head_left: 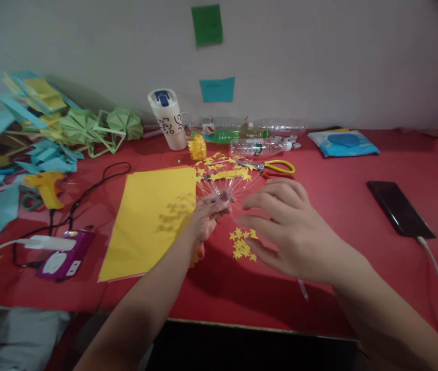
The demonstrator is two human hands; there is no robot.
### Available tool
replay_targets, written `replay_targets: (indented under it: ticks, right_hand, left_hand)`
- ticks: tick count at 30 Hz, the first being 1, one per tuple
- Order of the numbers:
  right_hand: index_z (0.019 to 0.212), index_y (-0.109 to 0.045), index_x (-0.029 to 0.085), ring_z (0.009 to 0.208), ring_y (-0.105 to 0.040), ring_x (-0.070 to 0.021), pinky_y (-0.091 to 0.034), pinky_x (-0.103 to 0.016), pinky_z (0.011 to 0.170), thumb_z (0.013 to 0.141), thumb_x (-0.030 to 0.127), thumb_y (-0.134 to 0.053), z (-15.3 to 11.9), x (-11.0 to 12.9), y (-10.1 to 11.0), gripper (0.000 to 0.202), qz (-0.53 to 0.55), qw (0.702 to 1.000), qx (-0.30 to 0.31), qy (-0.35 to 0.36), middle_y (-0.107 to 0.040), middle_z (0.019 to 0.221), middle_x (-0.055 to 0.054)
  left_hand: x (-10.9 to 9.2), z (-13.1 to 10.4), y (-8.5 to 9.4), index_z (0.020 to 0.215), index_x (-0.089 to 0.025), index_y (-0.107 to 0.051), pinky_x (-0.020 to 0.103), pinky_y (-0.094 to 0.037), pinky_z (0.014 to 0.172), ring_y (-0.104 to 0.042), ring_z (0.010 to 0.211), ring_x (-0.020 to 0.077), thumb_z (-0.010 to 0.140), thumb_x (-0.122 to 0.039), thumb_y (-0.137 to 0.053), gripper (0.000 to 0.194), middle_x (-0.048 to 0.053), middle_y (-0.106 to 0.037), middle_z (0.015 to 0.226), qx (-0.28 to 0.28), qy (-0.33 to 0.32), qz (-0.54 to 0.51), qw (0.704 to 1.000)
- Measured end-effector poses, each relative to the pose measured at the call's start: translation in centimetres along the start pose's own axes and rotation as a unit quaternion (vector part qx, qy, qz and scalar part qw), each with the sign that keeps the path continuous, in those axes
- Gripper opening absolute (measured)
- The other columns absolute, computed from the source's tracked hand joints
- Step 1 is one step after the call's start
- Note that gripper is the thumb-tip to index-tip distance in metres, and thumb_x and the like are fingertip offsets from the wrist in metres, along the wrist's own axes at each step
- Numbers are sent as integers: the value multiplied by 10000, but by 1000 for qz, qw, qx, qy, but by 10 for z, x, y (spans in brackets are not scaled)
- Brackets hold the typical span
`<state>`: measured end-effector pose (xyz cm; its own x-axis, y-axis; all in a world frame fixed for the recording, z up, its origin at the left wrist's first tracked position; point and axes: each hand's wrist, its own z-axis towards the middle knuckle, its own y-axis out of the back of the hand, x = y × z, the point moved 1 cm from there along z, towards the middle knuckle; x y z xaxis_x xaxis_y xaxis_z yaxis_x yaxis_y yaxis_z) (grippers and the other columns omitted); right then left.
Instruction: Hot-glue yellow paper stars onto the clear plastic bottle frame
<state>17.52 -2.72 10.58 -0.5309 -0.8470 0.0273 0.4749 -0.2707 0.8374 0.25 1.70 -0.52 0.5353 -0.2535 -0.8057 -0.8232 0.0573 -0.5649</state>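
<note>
My left hand is closed around the neck of a clear plastic bottle top, which is cut into thin strips that fan out away from me. Yellow paper stars sit at the far ends of these strips. To the right, my right hand hovers with its fingers apart and nothing visible between them. A small pile of loose yellow stars lies on the red tabletop, left of my right thumb.
Left are yellow paper sheets, a yellow glue gun and a purple power strip. Behind stand a white tumbler and plastic bottles, near yellow-handled pliers. Right lie a wipes pack and a phone.
</note>
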Motion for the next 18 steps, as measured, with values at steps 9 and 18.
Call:
replay_targets:
  ticks: [9,18]
  right_hand:
    - [762,-644,198,825,-472,-170,-397,-340,825,923,108,-528,0,5,-22,217,-65,997,-44,18,-656,809,-26]
    - [749,-594,234,761,-503,-153,-370,-339,758,923,91,-518,0,-6,-28,238,-116,989,-89,6,-676,791,15]
  left_hand:
    - [-1,1,-1,840,-183,-729,215,-426,655,-560,689,90,470,-256,-909,418,-19,-681,751,10,12,-9,1000]
    - [3,7,4,771,-170,-700,191,-422,597,-546,588,62,472,-203,-879,350,-43,-652,662,6,7,2,1000]
